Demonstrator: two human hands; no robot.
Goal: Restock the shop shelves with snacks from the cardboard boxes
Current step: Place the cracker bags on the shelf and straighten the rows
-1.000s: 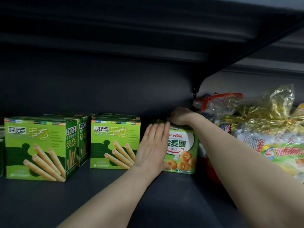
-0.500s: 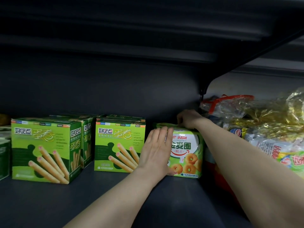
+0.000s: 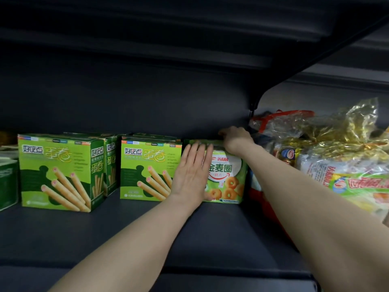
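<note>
on dark shelf [image 3: 126,239], left hand [image 3: 192,171] flat against front of biscuit pack [image 3: 229,178], right hand [image 3: 236,138] curled over its top edge

Visible body: left hand [image 3: 190,175] and right hand [image 3: 236,140], both bare, continuous with a bare, slender left forearm [image 3: 134,239] and a right forearm [image 3: 315,207] that appears broader, being nearer the wide-angle lens.

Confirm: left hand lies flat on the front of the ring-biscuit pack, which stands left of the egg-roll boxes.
Wrong side: the head view shows the ring-biscuit pack right of the egg-roll boxes. The left hand does lie flat on its front.
</note>
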